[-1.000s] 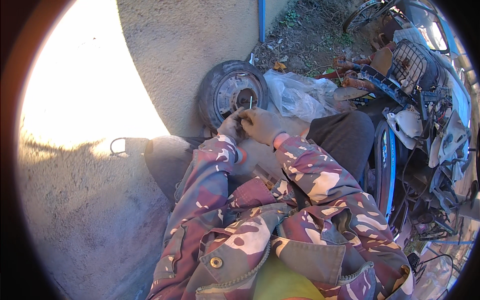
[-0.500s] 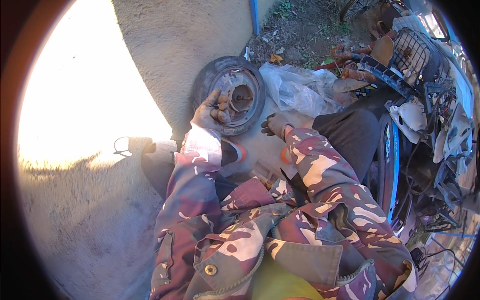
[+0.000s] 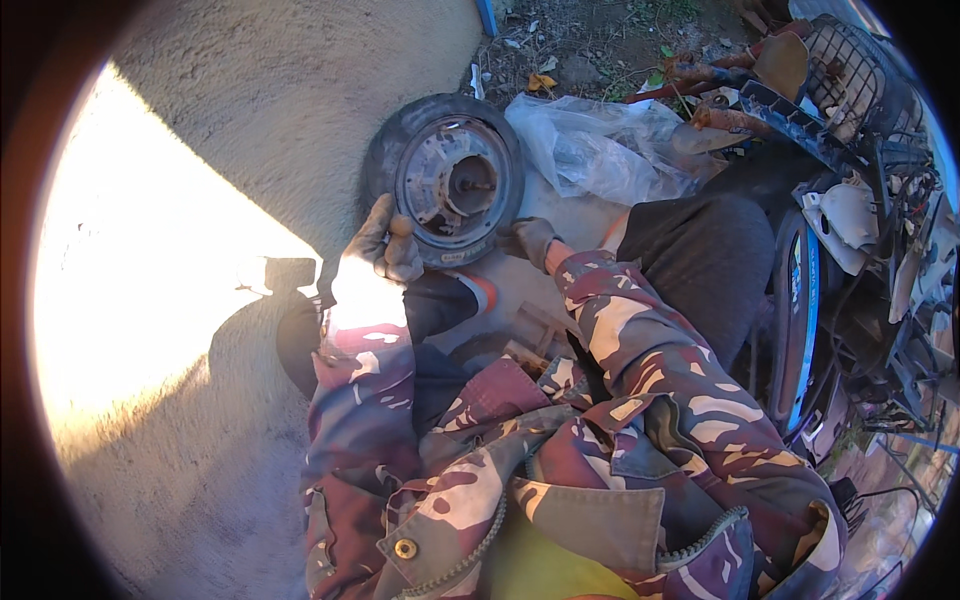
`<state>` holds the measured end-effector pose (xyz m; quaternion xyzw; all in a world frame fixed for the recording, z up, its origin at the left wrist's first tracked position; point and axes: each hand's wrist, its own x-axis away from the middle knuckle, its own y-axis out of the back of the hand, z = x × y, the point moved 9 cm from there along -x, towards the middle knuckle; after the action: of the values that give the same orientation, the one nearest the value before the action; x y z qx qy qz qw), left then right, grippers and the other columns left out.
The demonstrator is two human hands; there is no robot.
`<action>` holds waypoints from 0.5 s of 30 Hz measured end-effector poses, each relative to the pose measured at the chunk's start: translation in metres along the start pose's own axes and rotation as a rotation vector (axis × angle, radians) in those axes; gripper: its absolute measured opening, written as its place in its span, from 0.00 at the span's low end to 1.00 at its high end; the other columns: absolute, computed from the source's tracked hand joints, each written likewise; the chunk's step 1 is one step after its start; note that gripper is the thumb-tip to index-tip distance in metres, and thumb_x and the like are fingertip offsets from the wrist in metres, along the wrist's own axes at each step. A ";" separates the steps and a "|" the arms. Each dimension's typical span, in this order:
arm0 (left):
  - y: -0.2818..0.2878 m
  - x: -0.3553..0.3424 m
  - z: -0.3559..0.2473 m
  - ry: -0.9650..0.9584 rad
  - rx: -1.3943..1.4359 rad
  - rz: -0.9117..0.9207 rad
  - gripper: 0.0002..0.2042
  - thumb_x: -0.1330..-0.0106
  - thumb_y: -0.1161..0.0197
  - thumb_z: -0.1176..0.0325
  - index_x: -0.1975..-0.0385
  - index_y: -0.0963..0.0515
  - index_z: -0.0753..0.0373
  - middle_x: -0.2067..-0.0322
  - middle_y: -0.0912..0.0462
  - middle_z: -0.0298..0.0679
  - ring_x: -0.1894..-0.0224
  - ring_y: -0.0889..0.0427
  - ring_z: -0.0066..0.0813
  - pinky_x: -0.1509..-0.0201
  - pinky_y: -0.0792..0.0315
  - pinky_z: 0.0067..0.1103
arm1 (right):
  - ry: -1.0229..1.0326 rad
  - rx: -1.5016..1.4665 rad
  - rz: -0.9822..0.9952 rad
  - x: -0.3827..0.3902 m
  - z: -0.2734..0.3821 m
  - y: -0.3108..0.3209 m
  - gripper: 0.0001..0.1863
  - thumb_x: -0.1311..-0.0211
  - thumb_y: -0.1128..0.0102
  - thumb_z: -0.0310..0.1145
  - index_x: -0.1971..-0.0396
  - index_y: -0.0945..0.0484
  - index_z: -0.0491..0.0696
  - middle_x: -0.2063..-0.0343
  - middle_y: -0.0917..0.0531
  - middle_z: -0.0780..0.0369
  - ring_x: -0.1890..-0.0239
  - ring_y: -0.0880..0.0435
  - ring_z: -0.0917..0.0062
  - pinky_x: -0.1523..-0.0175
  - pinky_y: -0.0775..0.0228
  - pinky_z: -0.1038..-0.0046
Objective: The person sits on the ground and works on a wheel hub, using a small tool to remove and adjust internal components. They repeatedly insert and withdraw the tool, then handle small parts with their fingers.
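Observation:
A small wheel (image 3: 392,150) with a black tyre and an open metal hub lies at the upper middle. My gloved left hand (image 3: 388,245) is raised before its lower left edge, index finger up, the others curled; whatever it may hold I cannot make out. My gloved right hand (image 3: 532,238) is low beside the tyre's lower right edge, fingers curled and partly hidden; contact with the tyre is unclear. My bent legs in dark trousers lie to both sides.
Crumpled clear plastic (image 3: 590,140) lies right of the wheel. A heap of scrap with a wire basket (image 3: 845,70), white plastic parts (image 3: 845,220) and a long black-and-blue piece (image 3: 795,330) fills the right side. A rough pale wall (image 3: 200,180) runs along the left.
My hands, together at the hub a second ago, have separated: the left moved leftward, the right down, then toward the tyre. The white rod seen at the hub earlier is out of sight.

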<state>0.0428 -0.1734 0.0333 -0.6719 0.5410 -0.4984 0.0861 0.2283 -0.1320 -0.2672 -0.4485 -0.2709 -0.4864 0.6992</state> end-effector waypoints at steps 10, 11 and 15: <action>-0.021 -0.141 -0.020 -0.057 -0.326 -0.106 0.21 0.22 0.42 0.52 0.71 0.22 0.66 0.89 0.32 0.36 0.88 0.39 0.21 0.82 0.40 0.19 | 0.004 -0.098 -0.018 -0.109 0.055 0.015 0.18 0.22 0.56 0.34 0.45 0.22 0.40 0.52 0.12 0.55 0.57 0.09 0.63 0.49 0.15 0.64; -0.022 -0.149 -0.021 -0.070 -0.341 -0.111 0.22 0.22 0.43 0.52 0.71 0.22 0.66 0.89 0.32 0.36 0.89 0.38 0.21 0.82 0.40 0.19 | 0.021 -0.080 0.000 -0.116 0.059 0.014 0.18 0.22 0.56 0.34 0.45 0.22 0.40 0.52 0.12 0.55 0.57 0.09 0.63 0.49 0.15 0.63; -0.021 -0.178 -0.019 -0.065 -0.416 -0.151 0.22 0.22 0.43 0.51 0.71 0.22 0.66 0.90 0.30 0.37 0.90 0.38 0.21 0.84 0.41 0.18 | 0.059 -0.115 -0.029 -0.139 0.074 0.022 0.18 0.20 0.58 0.34 0.44 0.26 0.39 0.52 0.12 0.54 0.58 0.09 0.61 0.51 0.14 0.61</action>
<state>0.0558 -0.0127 -0.0461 -0.7296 0.5771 -0.3594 -0.0746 0.2001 -0.0023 -0.3548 -0.4695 -0.2284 -0.5243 0.6727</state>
